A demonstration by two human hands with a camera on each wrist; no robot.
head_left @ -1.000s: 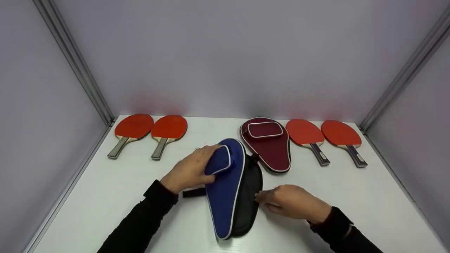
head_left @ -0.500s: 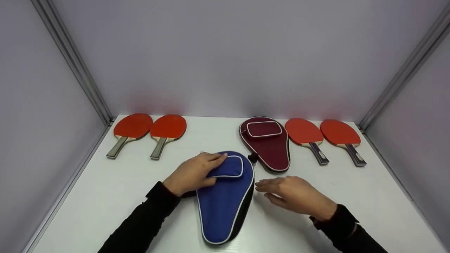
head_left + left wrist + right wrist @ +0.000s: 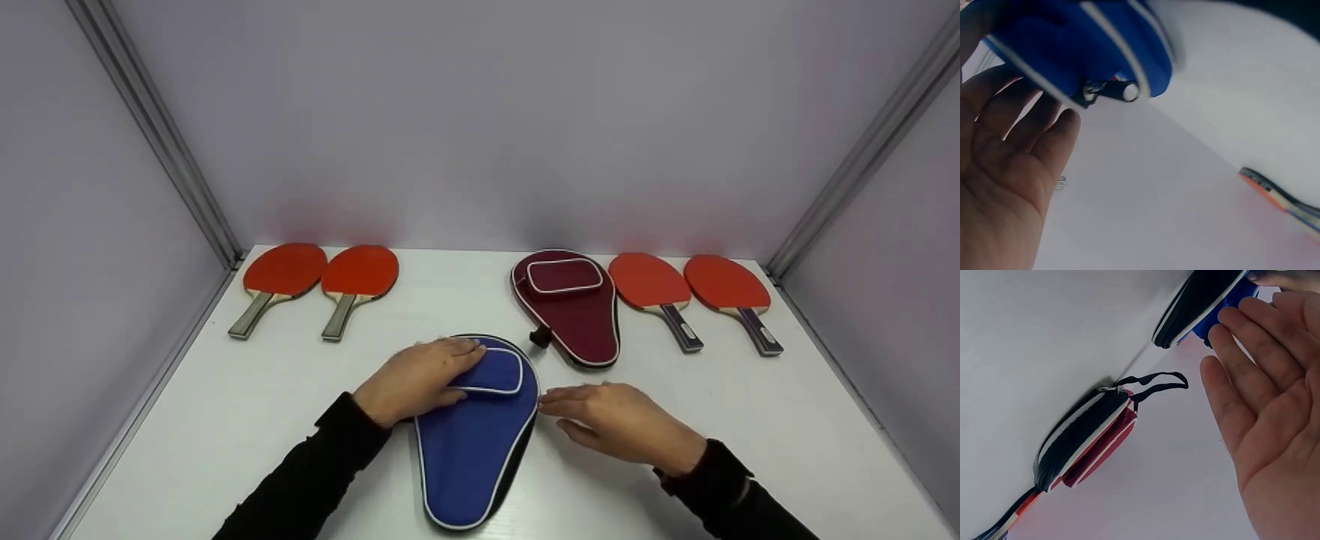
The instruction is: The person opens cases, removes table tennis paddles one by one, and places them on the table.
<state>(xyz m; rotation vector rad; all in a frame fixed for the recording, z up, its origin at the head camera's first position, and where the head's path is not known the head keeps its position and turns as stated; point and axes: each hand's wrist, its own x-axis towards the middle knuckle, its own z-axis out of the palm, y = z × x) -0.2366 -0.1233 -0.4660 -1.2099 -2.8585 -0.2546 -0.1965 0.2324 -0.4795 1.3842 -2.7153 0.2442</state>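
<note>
A blue table tennis bat case with white piping lies on the table, its wide end away from me and its small pocket on top. My left hand rests over the left side of that pocket. In the left wrist view its fingers are extended beside the case, and a zip pull shows near the fingertips. Fingertips of my right hand are right at the case's right edge. The right wrist view shows that hand's fingers long and nearly straight, holding nothing. The underside of the blue case is hidden.
A maroon bat case with a black strap loop lies behind on the right. Two red bats, one at the far left and one beside it, face another pair on the right. Walls enclose the table's back and sides.
The blue case has come down from a tilted position to lie flat, shifting slightly left and toward me. Its black back has turned mostly out of sight. My right fingers have straightened.
</note>
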